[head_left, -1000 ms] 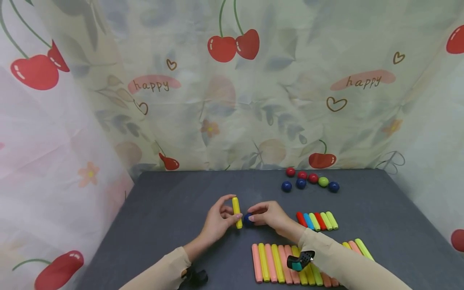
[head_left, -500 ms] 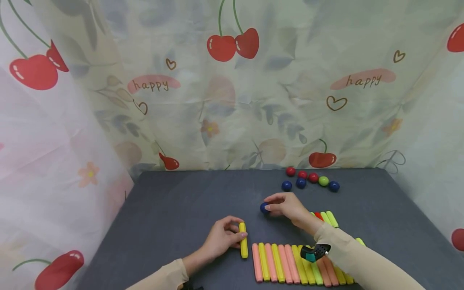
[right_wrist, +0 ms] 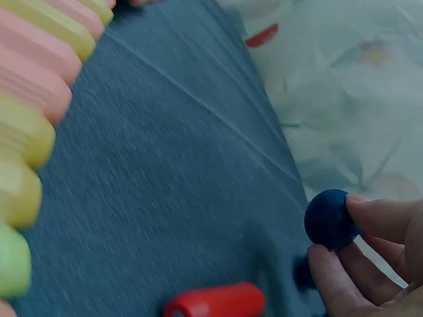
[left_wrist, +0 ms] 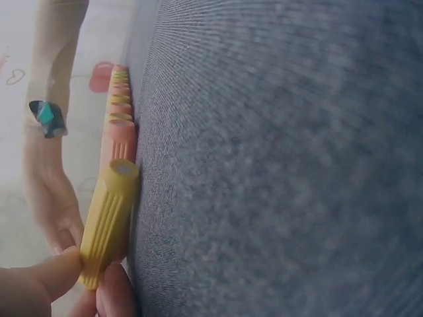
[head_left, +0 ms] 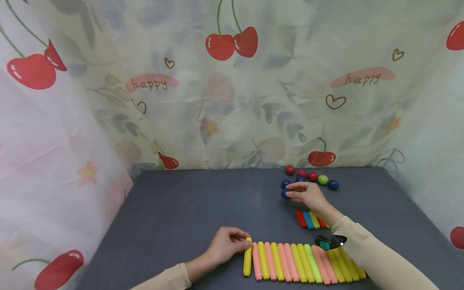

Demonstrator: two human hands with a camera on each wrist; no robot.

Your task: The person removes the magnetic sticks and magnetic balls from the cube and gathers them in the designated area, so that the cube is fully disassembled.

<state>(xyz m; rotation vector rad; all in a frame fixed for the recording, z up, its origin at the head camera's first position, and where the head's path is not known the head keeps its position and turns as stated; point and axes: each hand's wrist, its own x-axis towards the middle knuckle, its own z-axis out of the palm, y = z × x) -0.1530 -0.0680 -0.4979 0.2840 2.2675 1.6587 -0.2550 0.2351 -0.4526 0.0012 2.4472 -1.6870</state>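
My left hand (head_left: 226,246) pinches a ribbed yellow stick (head_left: 247,261) by its far end, at the left end of a row of pink, yellow and green sticks (head_left: 287,262). In the left wrist view the yellow stick (left_wrist: 109,214) lies between thumb and fingers, its near end beside the first pink stick (left_wrist: 119,142). Farther back, my right hand (head_left: 311,198) grips a dark blue ball (head_left: 284,194) between thumb and fingertips. That ball (right_wrist: 327,219) appears raised off the table in the right wrist view. Just behind it sits another blue ball (head_left: 285,183).
Red balls (head_left: 312,176), a green ball (head_left: 323,180) and more blue balls (head_left: 333,185) stand near the table's back edge. Below my right hand lies a short row of sticks, with a red stick (head_left: 301,219) at its left. A printed curtain (head_left: 224,100) hangs behind the table (head_left: 174,209).
My left hand has brought the yellow stick down and right to the row's left end. My right hand has carried the blue ball back and right, toward the other balls.
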